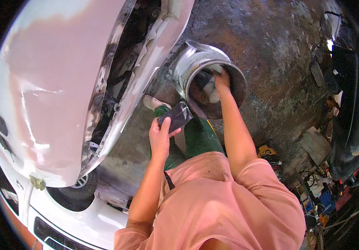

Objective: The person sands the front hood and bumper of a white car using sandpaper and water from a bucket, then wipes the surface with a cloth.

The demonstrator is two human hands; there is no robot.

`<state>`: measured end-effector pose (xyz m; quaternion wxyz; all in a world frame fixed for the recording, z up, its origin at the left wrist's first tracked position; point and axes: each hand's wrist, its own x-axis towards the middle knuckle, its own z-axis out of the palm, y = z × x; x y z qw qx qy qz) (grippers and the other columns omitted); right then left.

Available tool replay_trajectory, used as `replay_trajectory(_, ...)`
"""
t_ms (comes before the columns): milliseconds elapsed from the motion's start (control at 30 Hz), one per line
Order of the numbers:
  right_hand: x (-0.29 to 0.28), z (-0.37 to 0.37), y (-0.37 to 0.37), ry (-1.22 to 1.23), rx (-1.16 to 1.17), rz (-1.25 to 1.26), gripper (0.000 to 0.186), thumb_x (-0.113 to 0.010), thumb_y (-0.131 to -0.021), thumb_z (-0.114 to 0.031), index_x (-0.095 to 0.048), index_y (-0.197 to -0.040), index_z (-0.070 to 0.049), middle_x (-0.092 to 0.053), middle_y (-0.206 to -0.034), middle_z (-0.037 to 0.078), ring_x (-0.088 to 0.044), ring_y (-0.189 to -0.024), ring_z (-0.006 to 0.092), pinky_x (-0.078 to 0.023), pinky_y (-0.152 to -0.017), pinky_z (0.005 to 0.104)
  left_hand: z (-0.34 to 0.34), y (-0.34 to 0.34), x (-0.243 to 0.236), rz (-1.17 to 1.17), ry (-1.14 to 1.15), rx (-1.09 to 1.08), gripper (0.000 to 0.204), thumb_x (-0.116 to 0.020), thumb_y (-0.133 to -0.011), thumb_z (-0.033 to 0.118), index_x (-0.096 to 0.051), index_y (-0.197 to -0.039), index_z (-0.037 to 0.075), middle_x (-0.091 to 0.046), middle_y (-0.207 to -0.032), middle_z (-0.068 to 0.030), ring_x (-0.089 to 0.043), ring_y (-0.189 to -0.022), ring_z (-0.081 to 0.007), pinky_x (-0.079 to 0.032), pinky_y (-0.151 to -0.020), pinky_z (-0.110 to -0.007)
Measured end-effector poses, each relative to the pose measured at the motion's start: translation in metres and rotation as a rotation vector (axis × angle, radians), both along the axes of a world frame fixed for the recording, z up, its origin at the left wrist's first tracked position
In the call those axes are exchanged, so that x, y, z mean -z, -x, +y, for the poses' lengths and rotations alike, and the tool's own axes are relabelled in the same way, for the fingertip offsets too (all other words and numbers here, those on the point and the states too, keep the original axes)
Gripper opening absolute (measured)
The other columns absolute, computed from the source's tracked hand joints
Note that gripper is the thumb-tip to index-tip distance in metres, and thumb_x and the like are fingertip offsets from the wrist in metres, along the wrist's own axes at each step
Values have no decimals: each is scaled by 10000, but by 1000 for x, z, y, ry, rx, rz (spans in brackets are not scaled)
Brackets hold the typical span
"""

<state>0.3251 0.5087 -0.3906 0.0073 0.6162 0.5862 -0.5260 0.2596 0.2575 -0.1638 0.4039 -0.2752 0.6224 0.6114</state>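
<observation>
My left hand [164,133] grips a dark, thin rectangular sheet [175,112], fingers closed on it, just left of a round silver-grey metal container [241,87]. My right hand [222,83] is down inside the container, above my legs, where dark and pale shapes [206,85] show. Its fingers are curled and partly hidden, so what they hold is unclear.
A pale car panel [50,75] with patchy paint fills the left, with a wheel [75,196] and white bodywork [79,225] below. A dark body part [350,112] and cluttered tools and scraps [321,200] line the right. The stained floor [271,41] lies around the container.
</observation>
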Motion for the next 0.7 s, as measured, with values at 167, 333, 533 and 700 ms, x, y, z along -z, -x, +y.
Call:
replay_trajectory(167, -96, 11, -27, -66, -166, 94, 379, -679, -952, -266, -693, -1177, 40, -735, -1104, 118, -663, -1020, 252, -492, -925, 375, 43, 1, 4, 53, -95, 251, 215, -621, -1022, 181, -591, -1146, 7, -676, -1091, -69, -675, -914, -131, -627, -781, -305)
replay_trajectory(333, -144, 20, -59, 121, 89, 290, 346, -646, -979, -192, -662, -1213, 62, -713, -1082, 70, -628, -1022, 155, -477, -929, 307, 79, -6, 34, 140, -90, 527, 240, -631, -1012, 170, -618, -1159, -19, -675, -1029, -45, -648, -859, -110, -588, -795, -299)
replay_trajectory(533, -164, 17, -67, 199, 37, 309, 336, -665, -968, -187, -669, -1207, 48, -707, -1090, 70, -627, -1017, 141, -483, -922, 300, 108, -3, 50, -44, -153, 411, 243, -638, -1007, 162, -578, -1221, 63, -656, -1133, -37, -642, -1011, -138, -611, -824, -346)
replay_trajectory(700, -163, -12, -45, 403, 25, 385, 270, -611, -975, -163, -685, -1186, -12, -688, -1032, 37, -622, -948, 134, -495, -831, 290, 119, 3, 41, 232, 1, 455, 358, -686, -963, 234, -582, -1194, -19, -679, -1089, -103, -663, -921, -170, -561, -824, -338)
